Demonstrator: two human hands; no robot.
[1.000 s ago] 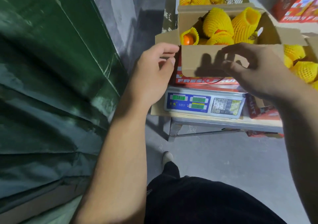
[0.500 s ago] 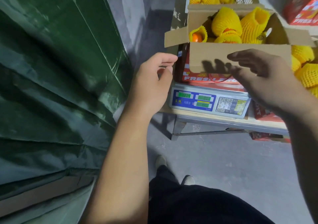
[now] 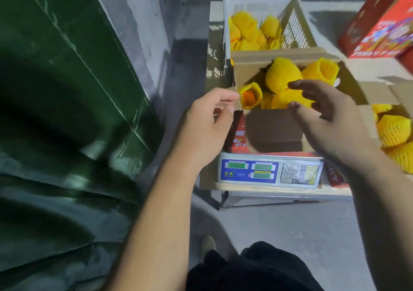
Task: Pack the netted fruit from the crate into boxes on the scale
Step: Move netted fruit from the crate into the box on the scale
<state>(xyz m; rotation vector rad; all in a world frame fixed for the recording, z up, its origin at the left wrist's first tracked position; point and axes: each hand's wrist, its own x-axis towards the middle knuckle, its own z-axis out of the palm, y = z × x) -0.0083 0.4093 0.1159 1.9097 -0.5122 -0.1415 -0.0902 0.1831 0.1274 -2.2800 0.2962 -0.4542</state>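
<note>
An open cardboard box (image 3: 274, 129) sits on the digital scale (image 3: 268, 170), with several yellow netted fruit (image 3: 281, 76) inside. One fruit by the left wall shows orange through its net (image 3: 250, 96). Behind it a white crate (image 3: 257, 2) holds more netted fruit (image 3: 252, 31). My left hand (image 3: 207, 121) is at the box's left flap, fingers loosely curled, index fingertip touching the flap's edge. My right hand (image 3: 324, 116) hovers over the front of the box, fingers spread just above the fruit, holding nothing.
A second box of netted fruit (image 3: 393, 132) stands at the right. Red printed cartons (image 3: 380, 33) lie at the back right. A green tarp (image 3: 67, 89) fills the left side. The scale rests on a metal stand (image 3: 279, 199) above a grey floor.
My right hand has risen from the front flap to above the fruit. My left hand has moved up to the left flap's edge. More of the crate shows now.
</note>
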